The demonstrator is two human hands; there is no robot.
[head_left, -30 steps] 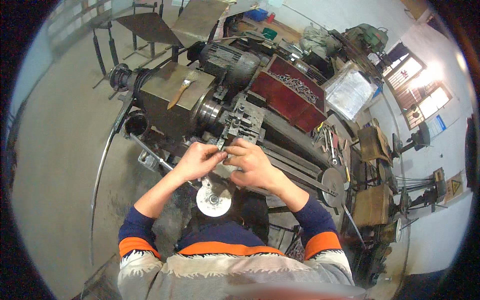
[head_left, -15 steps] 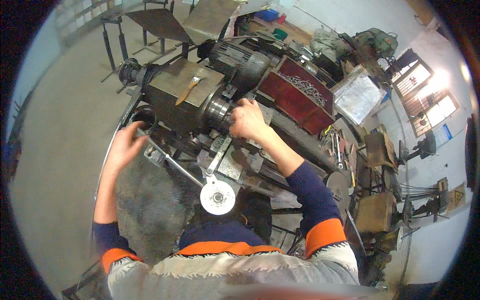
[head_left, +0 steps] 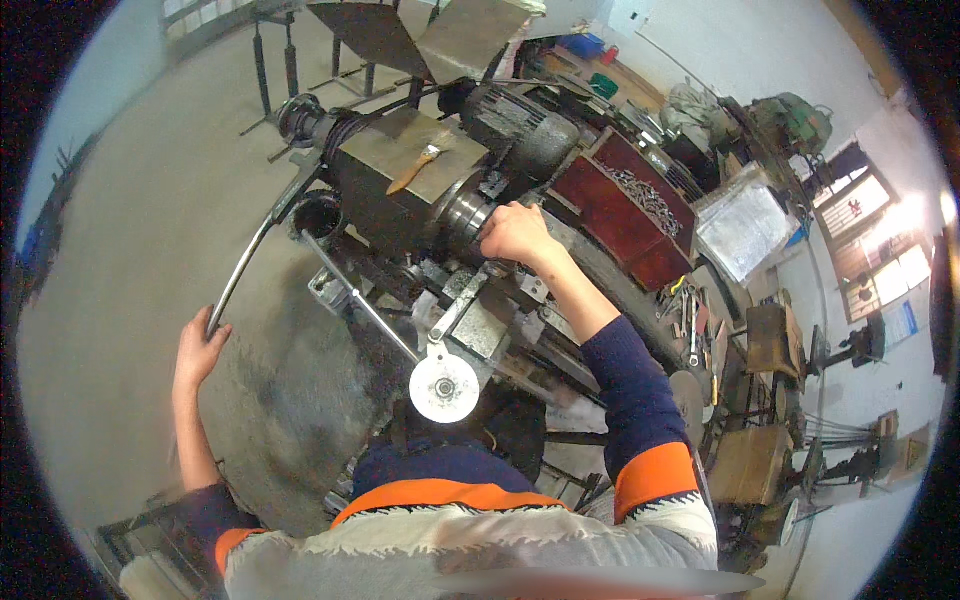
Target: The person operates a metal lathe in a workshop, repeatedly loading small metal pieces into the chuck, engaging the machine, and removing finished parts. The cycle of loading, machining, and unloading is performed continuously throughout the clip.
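- Left hand [head_left: 201,347] wraps the metal lever [head_left: 243,263], left of frame.
- Lever looks stiff, slick; best held near its lower end.
- Right hand [head_left: 516,233] curls at the spindle [head_left: 465,213], upper centre; I can't tell what it holds.

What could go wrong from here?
1. The right hand is at the ringed metal spindle; if that turned, it could get caught.
2. The left hand grips the long lever; an accidental pull might move parts near the other hand.
3. The brush lies loose on the housing; vibration could shake it off.
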